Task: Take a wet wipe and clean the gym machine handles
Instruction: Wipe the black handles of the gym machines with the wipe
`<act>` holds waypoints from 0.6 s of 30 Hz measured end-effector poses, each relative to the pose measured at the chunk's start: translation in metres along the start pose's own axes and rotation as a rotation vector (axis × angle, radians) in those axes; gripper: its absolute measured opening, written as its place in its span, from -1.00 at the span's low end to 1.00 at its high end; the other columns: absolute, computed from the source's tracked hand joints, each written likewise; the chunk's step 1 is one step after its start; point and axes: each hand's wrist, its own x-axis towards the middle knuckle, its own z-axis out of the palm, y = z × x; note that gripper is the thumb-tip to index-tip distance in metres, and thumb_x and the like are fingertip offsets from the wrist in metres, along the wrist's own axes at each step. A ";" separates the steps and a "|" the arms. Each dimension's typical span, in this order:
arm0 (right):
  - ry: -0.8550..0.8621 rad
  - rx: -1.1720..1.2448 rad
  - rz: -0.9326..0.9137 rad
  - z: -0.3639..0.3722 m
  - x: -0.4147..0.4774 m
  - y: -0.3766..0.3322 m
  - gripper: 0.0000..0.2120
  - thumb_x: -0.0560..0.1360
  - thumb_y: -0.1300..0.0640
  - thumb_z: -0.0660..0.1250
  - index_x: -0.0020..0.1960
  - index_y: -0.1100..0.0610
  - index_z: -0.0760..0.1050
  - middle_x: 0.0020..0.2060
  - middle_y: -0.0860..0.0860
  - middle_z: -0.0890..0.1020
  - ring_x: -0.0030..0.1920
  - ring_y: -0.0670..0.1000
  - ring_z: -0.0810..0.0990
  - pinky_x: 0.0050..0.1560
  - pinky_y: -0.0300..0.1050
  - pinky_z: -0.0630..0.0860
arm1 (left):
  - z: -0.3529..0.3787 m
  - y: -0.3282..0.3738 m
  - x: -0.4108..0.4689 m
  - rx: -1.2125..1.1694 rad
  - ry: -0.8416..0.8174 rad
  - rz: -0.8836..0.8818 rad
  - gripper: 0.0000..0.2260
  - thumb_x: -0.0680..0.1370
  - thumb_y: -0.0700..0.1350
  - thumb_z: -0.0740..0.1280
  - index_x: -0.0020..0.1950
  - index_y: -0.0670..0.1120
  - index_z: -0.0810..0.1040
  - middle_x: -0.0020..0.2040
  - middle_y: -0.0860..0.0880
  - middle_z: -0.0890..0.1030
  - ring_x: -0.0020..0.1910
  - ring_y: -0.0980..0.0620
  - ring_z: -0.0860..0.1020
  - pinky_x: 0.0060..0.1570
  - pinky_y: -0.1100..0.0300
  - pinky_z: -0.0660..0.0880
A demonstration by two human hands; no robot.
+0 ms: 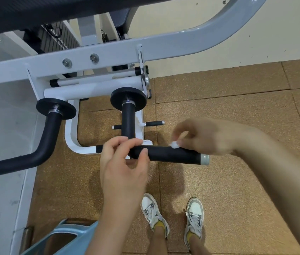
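Floor [228, 111] beyond my fingertips was brown speckled rubber tile, dark seams crossing between squares. Wall [256, 39] far past my fingers was cream, scuffed with small dark marks, meeting floor in straight line. Pale grey slab [3, 137] lay left of my fingers, well apart, smooth and smudged. Light was soft and even; faint shadow [175, 183] sat on tiles under my fingers. Blue object [68, 240] showed near bottom edge, kind unclear.
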 end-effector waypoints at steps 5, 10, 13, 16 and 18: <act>0.096 -0.017 -0.064 0.008 -0.001 -0.014 -0.88 0.59 0.07 0.22 -0.02 -0.04 0.52 -0.13 -0.15 0.59 -0.23 -0.22 0.51 -0.38 -0.38 0.37 | -0.009 -0.006 0.009 -0.076 -0.080 -0.189 -0.58 0.41 0.00 0.49 0.18 0.30 0.44 0.18 0.15 0.47 0.07 0.21 0.54 -0.15 0.45 0.44; 0.173 0.017 -0.171 0.024 0.020 -0.033 -0.85 0.55 0.10 0.26 -0.08 0.03 0.61 -0.22 -0.13 0.61 -0.19 -0.15 0.56 -0.25 -0.31 0.39 | -0.011 -0.011 0.014 -0.125 -0.091 -0.188 -0.54 0.36 0.03 0.52 0.18 0.30 0.46 0.16 0.10 0.54 0.07 0.14 0.58 -0.10 0.39 0.47; 0.172 -0.076 -0.068 0.024 0.018 -0.021 -0.78 0.59 0.09 0.19 -0.02 0.12 0.60 -0.09 0.03 0.65 -0.08 0.02 0.61 -0.07 -0.11 0.51 | -0.014 -0.014 0.016 -0.145 -0.119 -0.177 -0.56 0.38 0.03 0.52 0.11 0.40 0.42 0.17 0.10 0.54 0.07 0.14 0.58 0.01 0.28 0.50; 0.144 -0.063 -0.035 0.023 0.020 -0.021 -0.75 0.60 0.09 0.17 -0.02 0.15 0.61 -0.13 0.07 0.66 -0.11 0.06 0.61 -0.14 -0.12 0.48 | -0.014 -0.018 0.017 -0.169 -0.122 -0.162 -0.55 0.38 0.00 0.52 0.12 0.38 0.43 0.15 0.07 0.55 0.10 0.09 0.57 0.09 0.19 0.53; 0.149 -0.030 -0.085 0.025 0.029 -0.031 -0.78 0.58 0.11 0.21 -0.03 0.09 0.63 -0.14 -0.02 0.65 -0.11 0.00 0.60 -0.14 -0.16 0.48 | -0.013 -0.019 0.017 -0.184 -0.116 -0.161 -0.54 0.38 -0.03 0.53 0.15 0.33 0.45 0.14 0.05 0.55 0.08 0.10 0.58 0.06 0.23 0.53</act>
